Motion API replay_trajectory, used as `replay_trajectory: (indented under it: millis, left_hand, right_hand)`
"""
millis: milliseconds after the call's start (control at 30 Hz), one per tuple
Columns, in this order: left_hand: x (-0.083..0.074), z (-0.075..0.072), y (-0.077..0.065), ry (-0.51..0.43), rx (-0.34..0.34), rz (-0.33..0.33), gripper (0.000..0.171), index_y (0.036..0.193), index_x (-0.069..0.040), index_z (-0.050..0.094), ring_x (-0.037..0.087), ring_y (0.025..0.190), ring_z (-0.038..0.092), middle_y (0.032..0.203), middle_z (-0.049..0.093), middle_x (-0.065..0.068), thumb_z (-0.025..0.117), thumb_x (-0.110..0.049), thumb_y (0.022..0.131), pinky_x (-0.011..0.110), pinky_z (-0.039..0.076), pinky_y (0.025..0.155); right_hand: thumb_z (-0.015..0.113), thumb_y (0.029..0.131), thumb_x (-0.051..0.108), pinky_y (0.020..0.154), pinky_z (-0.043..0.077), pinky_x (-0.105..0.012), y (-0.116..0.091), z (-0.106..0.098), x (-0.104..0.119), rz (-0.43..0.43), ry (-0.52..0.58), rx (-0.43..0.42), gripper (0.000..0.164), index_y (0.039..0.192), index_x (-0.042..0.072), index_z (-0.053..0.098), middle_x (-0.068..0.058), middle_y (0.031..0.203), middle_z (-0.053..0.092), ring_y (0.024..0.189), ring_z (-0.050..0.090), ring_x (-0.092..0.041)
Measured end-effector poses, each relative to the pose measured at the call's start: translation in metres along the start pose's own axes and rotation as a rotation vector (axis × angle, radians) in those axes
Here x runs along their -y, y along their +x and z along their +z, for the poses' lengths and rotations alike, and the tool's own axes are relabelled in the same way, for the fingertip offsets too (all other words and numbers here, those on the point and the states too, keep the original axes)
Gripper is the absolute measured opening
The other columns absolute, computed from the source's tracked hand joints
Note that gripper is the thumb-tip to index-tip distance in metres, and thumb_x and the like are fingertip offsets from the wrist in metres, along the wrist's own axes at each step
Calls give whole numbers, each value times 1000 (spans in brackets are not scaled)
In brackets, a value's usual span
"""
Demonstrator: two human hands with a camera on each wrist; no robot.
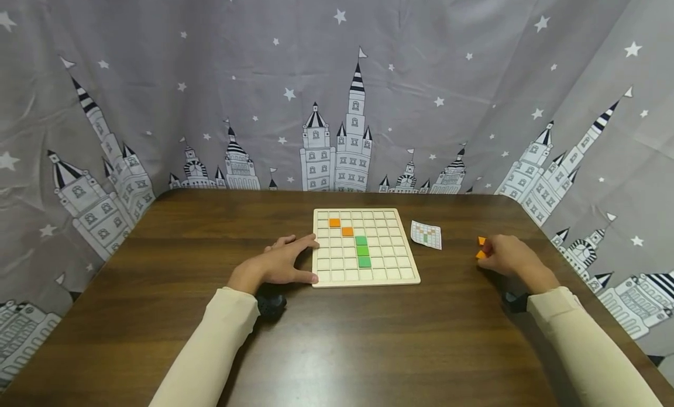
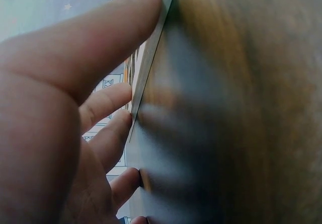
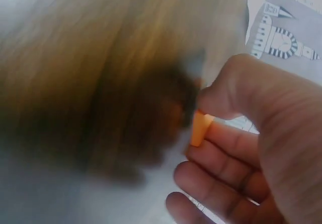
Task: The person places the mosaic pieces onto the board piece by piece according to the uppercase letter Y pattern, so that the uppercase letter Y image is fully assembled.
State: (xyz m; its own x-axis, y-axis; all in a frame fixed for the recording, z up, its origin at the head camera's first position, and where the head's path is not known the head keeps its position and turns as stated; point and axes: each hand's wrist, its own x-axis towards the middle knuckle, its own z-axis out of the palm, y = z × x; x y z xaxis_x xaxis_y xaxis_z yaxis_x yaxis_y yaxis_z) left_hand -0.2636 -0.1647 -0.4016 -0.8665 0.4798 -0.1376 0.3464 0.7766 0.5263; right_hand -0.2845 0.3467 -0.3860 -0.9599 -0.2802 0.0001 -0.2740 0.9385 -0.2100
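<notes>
A pale wooden grid board [image 1: 326,275] lies on the table with two orange tiles [image 1: 347,231] running diagonally and three green tiles [image 1: 363,251] in a column below them. My left hand [image 1: 281,262] rests at the board's left edge, fingers spread and thumb touching near the front corner. In the left wrist view the fingertips [image 2: 123,93] meet the board's thin side [image 2: 146,68]. Far to the right, my right hand [image 1: 511,256] is low over the table beside an orange tile [image 1: 481,241]. Its thumb and fingers pinch an orange tile [image 3: 201,128], partly hidden by them.
A small paper card [image 1: 426,235] printed with a coloured grid pattern lies just right of the board. The dark wooden table [image 1: 337,342] ends at a grey curtain [image 1: 221,91] with castles and stars, which also hangs along both sides.
</notes>
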Motion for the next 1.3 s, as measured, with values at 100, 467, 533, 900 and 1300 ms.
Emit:
replay_trajectory:
  millis: [100, 467, 533, 900, 1300]
  left_hand:
    - [-1, 0, 0, 1, -2, 0, 78, 150, -18, 45, 44, 149, 17, 165, 28, 6, 80, -45, 86, 73, 15, 109]
    - [0, 0, 1, 1, 4, -20, 79, 151, -20, 45, 44, 149, 16, 164, 28, 6, 80, -47, 85, 73, 15, 109]
    - [0, 0, 1, 3, 7, -25, 80, 151, -20, 45, 44, 149, 16, 165, 28, 5, 80, -47, 85, 73, 15, 109]
    - [0, 0, 0, 11, 9, -24, 81, 152, -19, 43, 43, 149, 16, 165, 27, 4, 79, -49, 85, 73, 14, 109]
    - [-2, -2, -2, 12, 13, -16, 82, 153, -19, 43, 43, 149, 15, 165, 26, 3, 79, -49, 86, 74, 13, 109]
  right_hand:
    - [78, 79, 21, 61, 47, -42, 6, 0, 8, -26, 3, -47, 22, 82, 5, 64, -3, 74, 60, 65, 54, -22]
    - [76, 80, 15, 69, 50, -44, 52, -1, 58, -163, 26, -113, 18, 90, 2, 67, -6, 81, 63, 73, 58, -23]
    - [76, 79, 15, 70, 50, -43, 63, 0, 71, -184, 31, -101, 19, 91, 2, 68, -6, 83, 64, 75, 58, -23]
    - [79, 86, 20, 75, 51, -41, 106, 11, 140, -253, 48, -29, 23, 99, 5, 68, -5, 91, 63, 81, 58, -22]
    - [78, 86, 19, 74, 51, -39, 128, 30, 170, -307, 50, 1, 20, 96, 6, 68, -6, 91, 63, 82, 57, -23]
